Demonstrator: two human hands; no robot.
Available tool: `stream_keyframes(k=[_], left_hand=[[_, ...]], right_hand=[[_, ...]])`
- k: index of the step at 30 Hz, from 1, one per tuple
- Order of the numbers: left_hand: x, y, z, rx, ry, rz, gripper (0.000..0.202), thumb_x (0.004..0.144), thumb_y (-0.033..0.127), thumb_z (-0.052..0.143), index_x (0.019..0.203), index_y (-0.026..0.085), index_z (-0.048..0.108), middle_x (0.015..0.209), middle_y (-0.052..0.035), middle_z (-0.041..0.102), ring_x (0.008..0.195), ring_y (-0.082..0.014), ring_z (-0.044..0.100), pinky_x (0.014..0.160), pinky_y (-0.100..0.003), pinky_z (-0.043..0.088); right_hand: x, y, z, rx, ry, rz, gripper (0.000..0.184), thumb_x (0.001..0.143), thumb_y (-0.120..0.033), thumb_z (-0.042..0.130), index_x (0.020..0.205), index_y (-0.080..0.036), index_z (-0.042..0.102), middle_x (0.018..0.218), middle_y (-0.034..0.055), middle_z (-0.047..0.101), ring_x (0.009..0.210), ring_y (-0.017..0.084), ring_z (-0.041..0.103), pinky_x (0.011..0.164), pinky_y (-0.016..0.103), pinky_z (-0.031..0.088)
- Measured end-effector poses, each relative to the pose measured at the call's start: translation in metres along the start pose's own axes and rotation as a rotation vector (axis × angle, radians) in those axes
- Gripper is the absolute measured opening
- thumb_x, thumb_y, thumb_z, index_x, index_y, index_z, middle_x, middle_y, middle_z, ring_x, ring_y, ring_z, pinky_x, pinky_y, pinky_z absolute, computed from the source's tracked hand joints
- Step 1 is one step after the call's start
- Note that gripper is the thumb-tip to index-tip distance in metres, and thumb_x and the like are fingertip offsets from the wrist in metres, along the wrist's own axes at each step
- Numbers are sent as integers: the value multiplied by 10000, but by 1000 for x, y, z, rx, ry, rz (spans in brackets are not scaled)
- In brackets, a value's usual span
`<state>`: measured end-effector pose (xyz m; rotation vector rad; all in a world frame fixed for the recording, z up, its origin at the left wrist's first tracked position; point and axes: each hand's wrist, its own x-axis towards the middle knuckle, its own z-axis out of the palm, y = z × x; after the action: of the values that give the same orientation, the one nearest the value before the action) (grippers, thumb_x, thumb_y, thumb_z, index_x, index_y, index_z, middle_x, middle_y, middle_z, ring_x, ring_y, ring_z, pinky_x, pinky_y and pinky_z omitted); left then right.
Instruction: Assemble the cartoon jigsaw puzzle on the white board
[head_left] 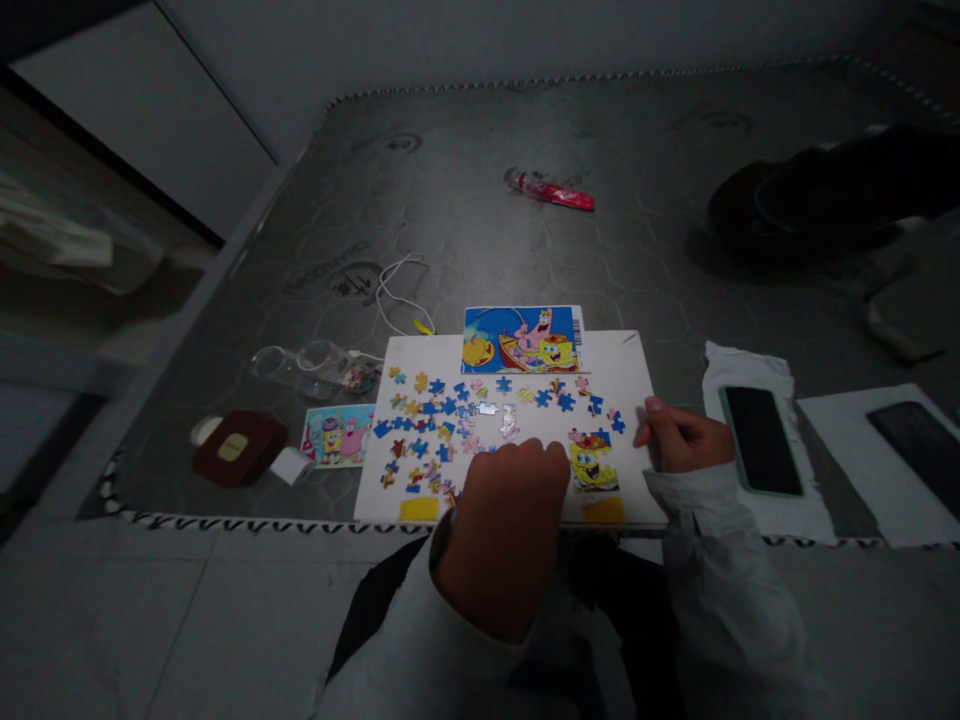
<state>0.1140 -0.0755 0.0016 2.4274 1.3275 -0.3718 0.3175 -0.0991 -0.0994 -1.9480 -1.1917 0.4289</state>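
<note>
A white board (628, 368) lies on a grey mattress in front of me, strewn with several loose blue, yellow and pink puzzle pieces (442, 412). A small joined patch of pieces showing a yellow cartoon figure (594, 466) sits at the board's near right. My left hand (504, 530) rests knuckles up on the board's near edge, fingers curled over the pieces, and what it holds is hidden. My right hand (681, 436) is loosely closed at the board's right edge, thumb pointing toward the joined patch. A cartoon reference picture (519, 340) lies at the board's far edge.
A phone (759, 438) lies on a white cloth to the right, a second dark slab (916, 440) beyond it. Left of the board are a small cartoon card (339, 436), a clear plastic bag (309, 364), a dark red case (237, 448) and a white cable (396, 290). A red wrapper (552, 190) and dark clothing (832, 195) lie farther back.
</note>
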Motion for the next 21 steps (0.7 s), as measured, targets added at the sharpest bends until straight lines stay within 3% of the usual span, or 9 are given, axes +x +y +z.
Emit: stream_keyframes(k=[21], left_hand=[[2, 2, 4, 4, 23, 11, 111, 855, 120, 528, 883, 171, 624, 835, -59, 672, 748, -207, 655, 614, -290, 424]], right_hand=[[0, 0, 1, 6, 12, 15, 531, 844, -570, 513, 489, -188, 612, 340, -44, 350, 354, 89, 348, 394, 244, 231]])
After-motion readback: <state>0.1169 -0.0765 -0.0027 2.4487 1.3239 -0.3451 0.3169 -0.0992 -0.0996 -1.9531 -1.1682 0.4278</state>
